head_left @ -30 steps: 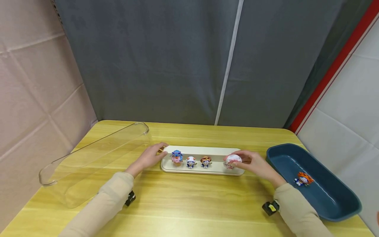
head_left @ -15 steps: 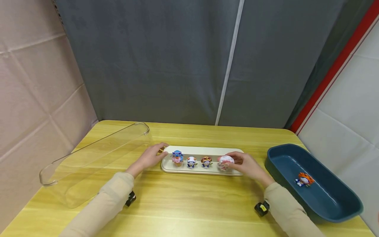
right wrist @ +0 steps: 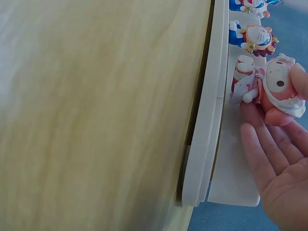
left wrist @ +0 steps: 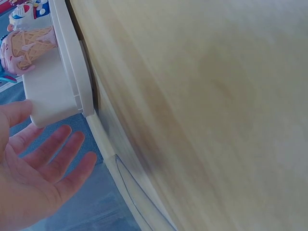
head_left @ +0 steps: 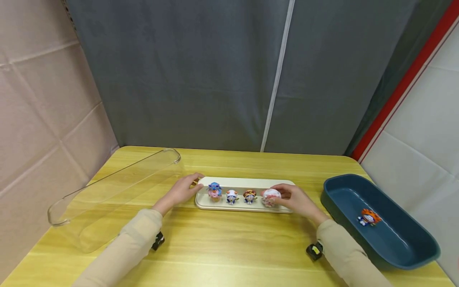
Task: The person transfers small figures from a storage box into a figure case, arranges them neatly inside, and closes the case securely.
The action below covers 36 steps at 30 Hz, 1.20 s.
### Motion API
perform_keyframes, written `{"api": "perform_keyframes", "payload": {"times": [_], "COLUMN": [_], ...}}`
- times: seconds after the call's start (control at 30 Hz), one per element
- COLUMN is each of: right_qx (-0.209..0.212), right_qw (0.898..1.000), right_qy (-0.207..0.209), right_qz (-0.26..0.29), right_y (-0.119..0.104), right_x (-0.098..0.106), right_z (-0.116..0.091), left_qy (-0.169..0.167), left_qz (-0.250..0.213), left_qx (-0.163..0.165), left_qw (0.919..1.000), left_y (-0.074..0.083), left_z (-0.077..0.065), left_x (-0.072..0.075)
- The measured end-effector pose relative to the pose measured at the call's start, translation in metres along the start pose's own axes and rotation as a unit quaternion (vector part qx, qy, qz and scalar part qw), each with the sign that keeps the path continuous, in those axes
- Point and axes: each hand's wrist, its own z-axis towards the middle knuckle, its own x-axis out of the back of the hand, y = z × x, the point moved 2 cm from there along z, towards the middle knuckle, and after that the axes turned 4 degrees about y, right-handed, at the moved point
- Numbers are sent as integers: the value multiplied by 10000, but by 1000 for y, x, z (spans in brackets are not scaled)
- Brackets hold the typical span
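Note:
A cream tray (head_left: pixel 259 206) carries a row of small figurines. At its left end, my left hand (head_left: pixel 181 189) rests with thumb and forefinger at the tray's edge; in the left wrist view the fingers of that hand (left wrist: pixel 41 166) are loosely spread. My right hand (head_left: pixel 295 199) pinches a pink figurine with a white bonnet (right wrist: pixel 276 84) between thumb and fingers, its feet close over the tray's right part. To its left stand a brown-maned figurine (head_left: pixel 249 196), a white-headed figurine (head_left: pixel 231 196) and a blue-topped ice-cream-cone figurine (head_left: pixel 214 192).
A deep blue basin (head_left: pixel 401 227) stands at the right, holding an orange-maned figurine (head_left: pixel 369 217). A clear plastic cover (head_left: pixel 118 191) lies slanted at the left. The wooden table (head_left: pixel 229 247) ends at a grey curtain (head_left: pixel 186 79) behind.
My right hand has shifted left along the tray with the bonneted figurine, bringing it nearer the brown-maned one. The left hand has stayed at the tray's end.

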Motion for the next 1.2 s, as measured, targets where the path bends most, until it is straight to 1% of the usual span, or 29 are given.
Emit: {"api": "perform_keyframes", "payload": {"times": [0.07, 0.17, 0.23, 0.33, 0.67, 0.93, 1.07, 1.2], "right_qx": [96, -72, -294, -411, -348, -284, -212, -239], "right_qw": [10000, 10000, 9996, 9992, 9994, 9991, 9992, 9991], "right_qy": [3, -5, -10, 0, 67, 48, 26, 51], "right_qz": [14, 23, 29, -6, -45, -325, -346, -351], "right_y": [0, -1, -1, -1, -1, -5, -7, -7], "right_x": [-1, -1, -2, -2, -3, 0, 0, 0], "right_z": [0, 1, 1, 1, 4, 4, 4, 3], "left_qy": [9, 8, 5, -14, -34, -36, -32, -43], "left_qz": [5, 12, 5, -3, 0, -1, -2, -12], "left_qx": [5, 20, 47, 83, 86, 70, 56, 46], "left_qw": [10000, 10000, 10000, 10000, 10000, 10000, 10000, 10000], "left_y": [0, 1, 1, 1, 1, 1, 2, 3], "left_z": [0, 0, 0, -1, 0, 1, 0, -1], "left_x": [0, 1, 1, 1, 1, 1, 1, 2]}}
